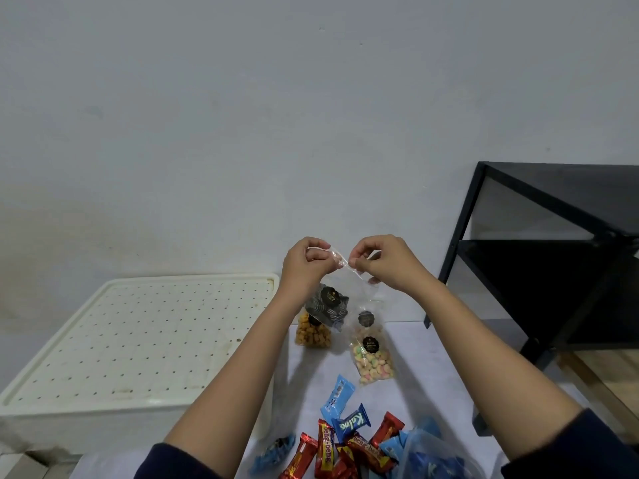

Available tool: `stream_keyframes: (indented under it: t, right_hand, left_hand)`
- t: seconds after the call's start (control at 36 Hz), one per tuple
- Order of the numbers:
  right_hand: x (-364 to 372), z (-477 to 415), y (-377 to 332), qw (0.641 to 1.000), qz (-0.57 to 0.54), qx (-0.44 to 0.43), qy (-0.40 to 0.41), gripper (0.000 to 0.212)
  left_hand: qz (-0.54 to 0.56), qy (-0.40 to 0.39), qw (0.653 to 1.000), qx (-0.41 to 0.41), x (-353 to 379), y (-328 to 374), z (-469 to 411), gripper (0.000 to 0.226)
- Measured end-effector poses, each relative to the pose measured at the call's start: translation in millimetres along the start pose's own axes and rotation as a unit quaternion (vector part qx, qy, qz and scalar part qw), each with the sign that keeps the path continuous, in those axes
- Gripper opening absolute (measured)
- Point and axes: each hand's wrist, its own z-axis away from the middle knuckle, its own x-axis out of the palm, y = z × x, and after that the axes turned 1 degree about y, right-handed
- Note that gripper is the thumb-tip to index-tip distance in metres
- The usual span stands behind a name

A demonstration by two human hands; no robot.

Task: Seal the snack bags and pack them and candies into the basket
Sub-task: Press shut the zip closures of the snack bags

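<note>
Mid-seal on pastel-puff snack bag [371, 361]. Held up over white counter [432, 357] by its clear top strip. Left hand [306, 262] and right hand [380, 261] both curled tight, thumb against fingertips, pinching the strip at either end, close together. Hangs below the hands w/ contents slumped at bottom; contact of lower edge w/ counter: cannot tell. Further back near wall, second snack bag [313, 335], orange pieces inside, dark patterned label, partly behind left wrist; seal state not readable. At near edge of counter, wrapped candies [345, 440] in a heap (red bars, blue packs), beside a loose clear plastic bag [432, 458] at right. No sure basket in view; cream perforated bin [138, 340] at left, black shelf frame [553, 254] at right. Handling, by judgement: light, thin film, slick and floppy, prob. crushable puffs inside — so best taken at empty top strip, not at belly. Likely needs pinch run along strip end to end, keeping film flat. Risk: film slipping from fingertips, or strip wrinkling and leaving a gap.
</note>
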Motion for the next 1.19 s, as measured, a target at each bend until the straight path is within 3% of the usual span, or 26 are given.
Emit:
stream_keyframes:
  t: [0.47,0.58,0.64,0.69,0.75,0.81,0.92,1.03,1.19]
  right_hand:
    - [-3,7,13,0.999,-0.039,0.0,-0.028,0.006]
    - [0,18,30,0.998,-0.048,-0.023,-0.044,0.027]
    - [7,22,41,0.999,-0.039,-0.028,-0.023,0.033]
    - [14,23,50,0.998,-0.062,-0.02,0.017,0.021]
    - [20,22,56,0.993,-0.103,-0.003,0.056,0.01]
    - [23,21,61,0.989,-0.121,0.01,0.079,0.015]
    - [27,17,71,0.986,-0.142,0.039,0.076,0.015]
    - [35,12,86,0.978,-0.192,0.075,0.035,0.017]
    - [55,2,112,0.971,-0.216,0.107,-0.003,0.018]
  left_hand:
    - [0.02,0.037,0.999,-0.006,4,-5,4,0.028]
    - [0.108,0.057,0.991,-0.045,4,-7,2,0.031]
    - [0.138,0.063,0.986,-0.063,6,-9,1,0.035]
    - [0.144,0.065,0.985,-0.074,8,-14,0,0.035]
    - [0.115,0.068,0.988,-0.078,10,-23,-1,0.032]
    - [0.067,0.08,0.992,-0.068,14,-32,1,0.031]
    - [-0.061,0.086,0.994,-0.015,23,-58,18,0.063]
    - [-0.086,-0.003,0.996,-0.022,24,-108,33,0.094]
    - [-0.104,-0.027,0.993,-0.053,22,-154,30,0.106]
